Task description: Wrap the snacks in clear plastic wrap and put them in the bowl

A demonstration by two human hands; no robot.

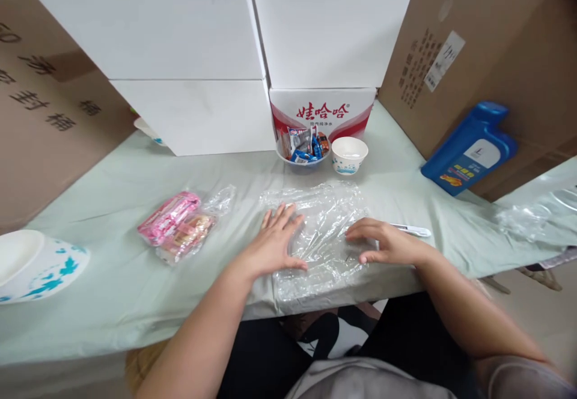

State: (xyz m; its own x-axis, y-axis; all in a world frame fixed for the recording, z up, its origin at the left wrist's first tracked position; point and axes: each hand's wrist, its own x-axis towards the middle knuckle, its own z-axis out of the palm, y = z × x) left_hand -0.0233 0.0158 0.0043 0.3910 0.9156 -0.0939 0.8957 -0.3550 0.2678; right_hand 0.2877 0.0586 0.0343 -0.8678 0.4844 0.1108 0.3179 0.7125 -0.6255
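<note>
- One clear plastic sheet (322, 237) lay crinkled near the front edge of the green-covered table (112, 303), beneath both hands.
- One left hand (274, 243) rested on its left part, fingers spread wide, gripping nothing.
- One right hand (390, 243) was at its right part, fingers curved, thumb apart, the grip loosely wide with nothing visible in it.
- One white slim tool (418, 230) lay partly behind the right hand.
- Two packages, one pink (169, 216) and one clear (189, 237), lay side by side to the left.
- One clear bowl (303, 163) held several wrapped snacks (304, 145), too overlapped to count, just beside one small paper bowl (350, 155).
- One larger paper tub (54, 270) stood at far left.
- One blue bottle (471, 149) was at right.
</note>
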